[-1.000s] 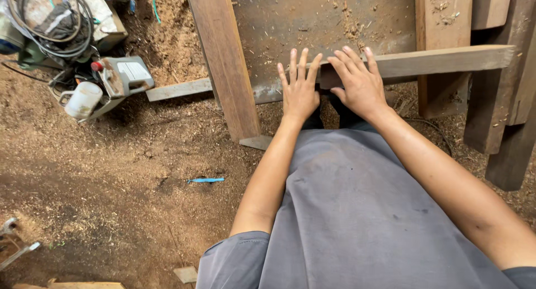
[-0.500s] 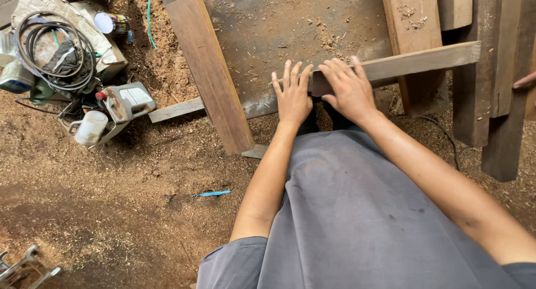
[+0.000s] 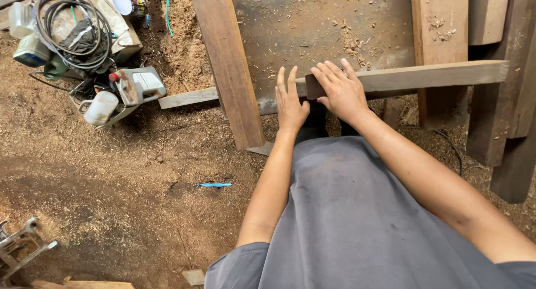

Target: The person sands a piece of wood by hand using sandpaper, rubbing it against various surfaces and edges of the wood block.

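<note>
Wood strip [image 3: 424, 76] pinned flat on surface [image 3: 329, 21] by right hand [image 3: 341, 94], left hand [image 3: 290, 102] splayed beside, steadying it.

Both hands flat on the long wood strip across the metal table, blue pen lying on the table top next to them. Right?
Not quite. The head view shows the blue pen on the sawdust floor, left of the person. The left hand and right hand do press the wood strip.

Sawdust-covered ground [image 3: 111, 172]. Wide brown board [image 3: 229, 66], lying aslant. Upright planks [image 3: 441, 38] at right, darker ones [image 3: 519, 99] beside them. Coiled black cable [image 3: 72, 27] on a bundle at upper left. Grey power tool [image 3: 137, 85], possibly a planer; white mug [image 3: 100, 107] just beside it. Small blue stick [image 3: 214, 184] on the ground. Metal frame [image 3: 19, 247] at lower left.
</note>
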